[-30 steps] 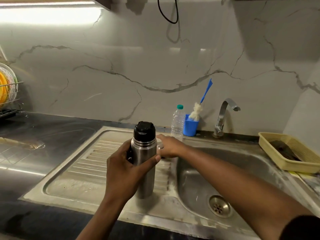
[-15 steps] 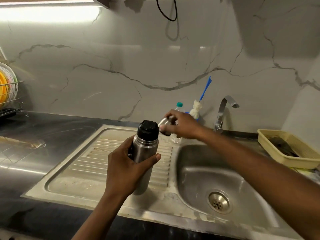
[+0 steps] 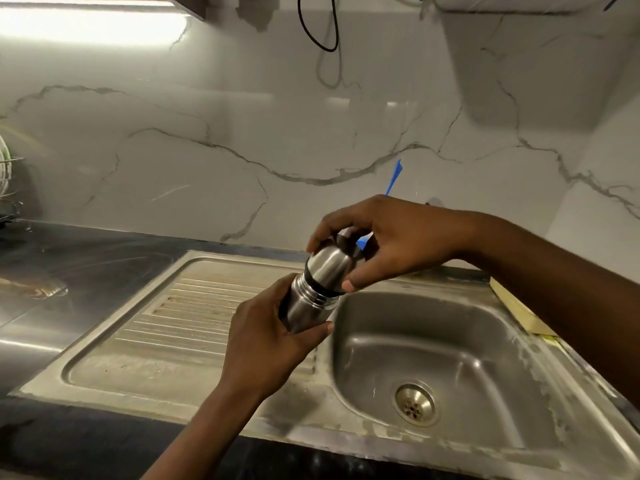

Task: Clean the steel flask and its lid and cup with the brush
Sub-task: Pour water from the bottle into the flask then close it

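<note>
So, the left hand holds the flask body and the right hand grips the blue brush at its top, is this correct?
Not quite. In the head view the left hand holds the flask body and the right hand grips the steel cup at its top; the blue brush is behind it.

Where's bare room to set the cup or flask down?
Free: the ribbed drainboard, between the dark counter and the basin; the basin floor around the drain; the dark counter short of the dish rack. Crowded: the back rim behind the right hand, where the brush stands, and the right edge with the yellow tray.
</note>
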`<move>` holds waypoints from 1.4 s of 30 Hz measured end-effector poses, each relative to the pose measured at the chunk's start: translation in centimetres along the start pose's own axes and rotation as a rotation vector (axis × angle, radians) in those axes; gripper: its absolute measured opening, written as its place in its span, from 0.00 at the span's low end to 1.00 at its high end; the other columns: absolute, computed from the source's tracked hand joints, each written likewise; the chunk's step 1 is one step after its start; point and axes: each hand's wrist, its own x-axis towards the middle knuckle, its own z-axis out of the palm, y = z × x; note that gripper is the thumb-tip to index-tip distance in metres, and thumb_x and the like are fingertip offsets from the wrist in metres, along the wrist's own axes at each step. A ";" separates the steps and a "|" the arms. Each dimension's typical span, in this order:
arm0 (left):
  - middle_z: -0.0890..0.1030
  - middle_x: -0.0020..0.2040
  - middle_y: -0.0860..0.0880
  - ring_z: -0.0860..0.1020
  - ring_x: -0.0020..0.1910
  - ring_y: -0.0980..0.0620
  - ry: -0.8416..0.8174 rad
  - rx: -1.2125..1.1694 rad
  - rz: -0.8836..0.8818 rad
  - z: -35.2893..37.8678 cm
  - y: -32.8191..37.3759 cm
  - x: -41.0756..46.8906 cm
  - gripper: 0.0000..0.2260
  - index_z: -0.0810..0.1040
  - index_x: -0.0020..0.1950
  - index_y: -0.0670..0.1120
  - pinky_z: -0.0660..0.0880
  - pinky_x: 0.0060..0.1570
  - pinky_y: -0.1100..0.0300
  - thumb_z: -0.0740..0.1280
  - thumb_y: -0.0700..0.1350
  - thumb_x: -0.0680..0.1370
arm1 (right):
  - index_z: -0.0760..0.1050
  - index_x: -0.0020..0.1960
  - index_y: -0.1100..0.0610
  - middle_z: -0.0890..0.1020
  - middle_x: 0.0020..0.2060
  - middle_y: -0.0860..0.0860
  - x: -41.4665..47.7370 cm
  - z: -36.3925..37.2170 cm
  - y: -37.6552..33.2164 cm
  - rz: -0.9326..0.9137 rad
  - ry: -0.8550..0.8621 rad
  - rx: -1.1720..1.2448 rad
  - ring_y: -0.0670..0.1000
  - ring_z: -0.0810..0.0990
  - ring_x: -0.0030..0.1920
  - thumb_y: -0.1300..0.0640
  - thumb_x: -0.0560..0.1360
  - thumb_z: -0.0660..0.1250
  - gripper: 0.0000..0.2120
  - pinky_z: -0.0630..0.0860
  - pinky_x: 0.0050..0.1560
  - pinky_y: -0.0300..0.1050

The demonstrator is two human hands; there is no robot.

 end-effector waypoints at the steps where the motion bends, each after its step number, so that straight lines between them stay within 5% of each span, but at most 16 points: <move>1: 0.85 0.48 0.64 0.83 0.48 0.64 -0.003 0.004 0.004 0.1 0.1 0.0 0.28 0.81 0.64 0.61 0.74 0.45 0.74 0.85 0.54 0.66 | 0.79 0.65 0.45 0.83 0.56 0.41 0.1 0.1 0.0 -0.006 -0.010 -0.011 0.46 0.83 0.57 0.55 0.71 0.80 0.24 0.81 0.54 0.45; 6: 0.85 0.47 0.67 0.83 0.48 0.64 0.011 0.004 -0.008 0.3 0.5 0.0 0.28 0.81 0.62 0.64 0.74 0.43 0.72 0.85 0.53 0.66 | 0.79 0.65 0.44 0.83 0.57 0.41 0.5 0.7 -0.1 0.001 -0.061 -0.044 0.45 0.83 0.57 0.54 0.70 0.80 0.25 0.82 0.57 0.51; 10: 0.83 0.47 0.69 0.82 0.47 0.64 0.018 0.008 -0.012 0.5 0.6 0.0 0.27 0.80 0.61 0.65 0.73 0.43 0.73 0.85 0.54 0.66 | 0.79 0.65 0.46 0.84 0.54 0.41 0.7 0.9 -0.2 0.051 -0.032 -0.066 0.42 0.83 0.54 0.46 0.72 0.79 0.23 0.82 0.56 0.46; 16: 0.81 0.47 0.74 0.81 0.47 0.68 0.026 0.037 -0.015 0.8 0.6 -0.2 0.28 0.77 0.62 0.67 0.74 0.43 0.75 0.85 0.55 0.66 | 0.81 0.49 0.53 0.85 0.36 0.49 0.9 2.4 -0.8 0.248 0.051 -0.061 0.48 0.86 0.32 0.31 0.74 0.71 0.24 0.85 0.41 0.49; 21: 0.82 0.44 0.70 0.82 0.45 0.65 -0.017 0.075 -0.026 1.2 0.0 -0.5 0.28 0.79 0.64 0.64 0.78 0.41 0.68 0.83 0.57 0.66 | 0.80 0.40 0.57 0.82 0.27 0.51 0.8 3.4 -1.3 0.327 0.015 -0.175 0.48 0.83 0.26 0.26 0.77 0.60 0.34 0.82 0.37 0.44; 24: 0.84 0.46 0.69 0.83 0.46 0.64 -0.018 0.064 -0.024 1.3 -0.2 -0.5 0.28 0.79 0.64 0.64 0.79 0.44 0.64 0.83 0.57 0.66 | 0.75 0.34 0.57 0.79 0.26 0.50 0.8 4.0 -1.0 0.402 0.043 -0.277 0.48 0.80 0.26 0.21 0.75 0.51 0.40 0.80 0.39 0.50; 25: 0.84 0.46 0.68 0.83 0.46 0.64 -0.016 0.061 -0.022 1.2 -0.1 -0.4 0.28 0.79 0.64 0.64 0.78 0.43 0.66 0.83 0.56 0.66 | 0.77 0.37 0.56 0.80 0.30 0.50 0.8 3.8 -0.7 0.392 0.070 -0.325 0.48 0.78 0.30 0.21 0.75 0.51 0.39 0.78 0.41 0.50; 27: 0.84 0.45 0.69 0.83 0.47 0.65 -0.010 0.041 -0.021 1.1 -0.1 -0.2 0.27 0.79 0.62 0.65 0.75 0.43 0.71 0.84 0.54 0.66 | 0.81 0.59 0.48 0.85 0.49 0.47 0.5 2.9 -0.4 0.301 0.086 -0.299 0.44 0.78 0.44 0.23 0.74 0.60 0.31 0.77 0.50 0.45; 28: 0.83 0.46 0.69 0.83 0.47 0.65 -0.012 0.029 -0.021 1.0 -0.1 -0.2 0.27 0.79 0.61 0.65 0.75 0.43 0.72 0.85 0.53 0.66 | 0.76 0.69 0.44 0.83 0.57 0.44 0.2 2.3 -0.4 0.217 0.030 -0.234 0.41 0.79 0.51 0.28 0.74 0.67 0.29 0.78 0.54 0.42; 30: 0.83 0.49 0.70 0.83 0.48 0.65 -0.019 0.018 -0.018 1.0 -0.1 -0.2 0.28 0.79 0.63 0.64 0.75 0.45 0.72 0.85 0.53 0.67 | 0.72 0.74 0.42 0.81 0.60 0.40 0.0 1.9 0.0 0.055 -0.098 -0.147 0.40 0.80 0.56 0.43 0.73 0.77 0.31 0.79 0.56 0.39; 32: 0.83 0.50 0.70 0.83 0.48 0.65 -0.022 0.018 -0.013 1.0 0.0 -0.2 0.28 0.80 0.64 0.64 0.75 0.44 0.71 0.85 0.54 0.67 | 0.74 0.71 0.44 0.82 0.57 0.39 0.0 2.2 0.3 0.011 -0.108 -0.145 0.41 0.81 0.55 0.48 0.73 0.78 0.29 0.80 0.55 0.41; 36: 0.84 0.46 0.66 0.83 0.44 0.61 -0.008 0.038 -0.009 1.1 0.1 -0.3 0.24 0.79 0.59 0.65 0.77 0.41 0.65 0.84 0.56 0.67 | 0.79 0.52 0.48 0.81 0.41 0.44 0.2 2.9 -0.1 0.128 0.017 -0.195 0.44 0.81 0.40 0.32 0.74 0.70 0.20 0.76 0.40 0.40; 39: 0.83 0.45 0.68 0.83 0.44 0.63 0.011 0.058 -0.015 1.1 0.2 -0.3 0.27 0.79 0.62 0.65 0.76 0.40 0.68 0.84 0.56 0.67 | 0.73 0.36 0.52 0.79 0.30 0.48 0.6 4.0 -0.6 0.288 0.092 -0.241 0.48 0.80 0.29 0.24 0.75 0.59 0.32 0.78 0.35 0.45; 42: 0.84 0.44 0.67 0.83 0.44 0.63 -0.011 0.056 -0.015 1.4 0.2 -0.3 0.26 0.79 0.62 0.64 0.78 0.41 0.63 0.84 0.55 0.67 | 0.68 0.31 0.55 0.73 0.27 0.49 0.9 5.2 -0.9 0.396 0.139 -0.389 0.48 0.73 0.28 0.20 0.74 0.48 0.39 0.73 0.37 0.50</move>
